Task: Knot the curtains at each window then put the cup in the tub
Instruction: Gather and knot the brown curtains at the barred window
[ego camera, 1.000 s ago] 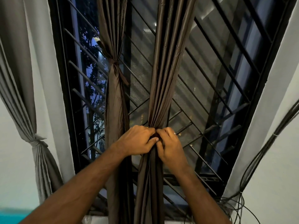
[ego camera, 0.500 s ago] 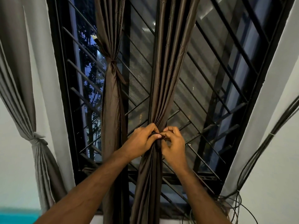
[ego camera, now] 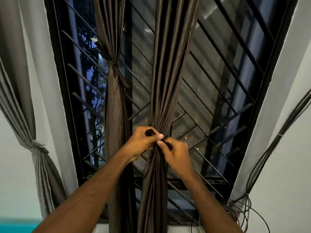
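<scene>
Where folds gather, hands (ego camera: 159,143) pinch curtain (ego camera: 166,81) — window (ego camera: 218,81) behind.

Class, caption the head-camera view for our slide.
Both hands, left and right, gather the brown curtain at the window.

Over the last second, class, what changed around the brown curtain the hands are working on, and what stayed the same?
Both hands opened from full fists to fingertip pinches: the left hand and right hand now pull a thin dark tie across the gathered brown curtain. Unchanged: the tied brown curtain and the grey curtain stay knotted.
</scene>
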### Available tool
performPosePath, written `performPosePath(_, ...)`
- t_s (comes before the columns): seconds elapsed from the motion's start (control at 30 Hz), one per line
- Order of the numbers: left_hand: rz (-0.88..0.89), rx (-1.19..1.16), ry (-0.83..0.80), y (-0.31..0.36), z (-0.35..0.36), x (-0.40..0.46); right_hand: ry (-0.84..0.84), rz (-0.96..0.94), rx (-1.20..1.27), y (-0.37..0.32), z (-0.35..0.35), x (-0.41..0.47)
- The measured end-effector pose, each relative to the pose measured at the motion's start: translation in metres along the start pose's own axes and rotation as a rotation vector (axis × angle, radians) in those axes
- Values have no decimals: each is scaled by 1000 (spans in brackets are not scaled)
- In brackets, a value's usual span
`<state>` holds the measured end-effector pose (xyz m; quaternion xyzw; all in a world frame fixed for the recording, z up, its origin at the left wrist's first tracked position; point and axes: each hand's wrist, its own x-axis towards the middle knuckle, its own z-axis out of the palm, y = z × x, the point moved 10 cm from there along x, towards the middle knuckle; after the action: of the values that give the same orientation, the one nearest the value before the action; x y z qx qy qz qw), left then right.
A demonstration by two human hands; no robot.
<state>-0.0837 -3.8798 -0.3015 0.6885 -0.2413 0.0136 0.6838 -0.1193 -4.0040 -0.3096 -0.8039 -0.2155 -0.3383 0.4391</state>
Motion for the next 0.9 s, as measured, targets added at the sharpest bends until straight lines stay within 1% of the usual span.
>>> performPosePath(0.1,-32,-240,-38,-17,1,-6,33,13,70,5,-4,0)
performPosePath(0.17,-5,-254,12,-24,-1,-9,28,43,96,11,-3,0)
performPosePath(0.23,84,-135,172,-21,-12,-10,10,43,108,12,0,1)
performPosePath(0.3,185,56,329,-8,-22,-9,6,43,107,12,1,1)
performPosePath(0.4,316,307,423,17,-22,-7,27,51,102,15,0,4)
performPosePath(0.47,353,342,482,30,-23,-4,47,56,91,16,-3,6)
performPosePath(0.63,354,323,633,59,-30,19,135,43,85,10,-18,12)
performPosePath(0.73,329,344,710,76,-30,32,155,21,64,-5,-24,21)
performPosePath(0.8,288,399,728,86,-30,40,149,13,53,-16,-27,29)
performPosePath(0.9,205,444,713,95,-32,56,150,-19,29,-31,-31,39)
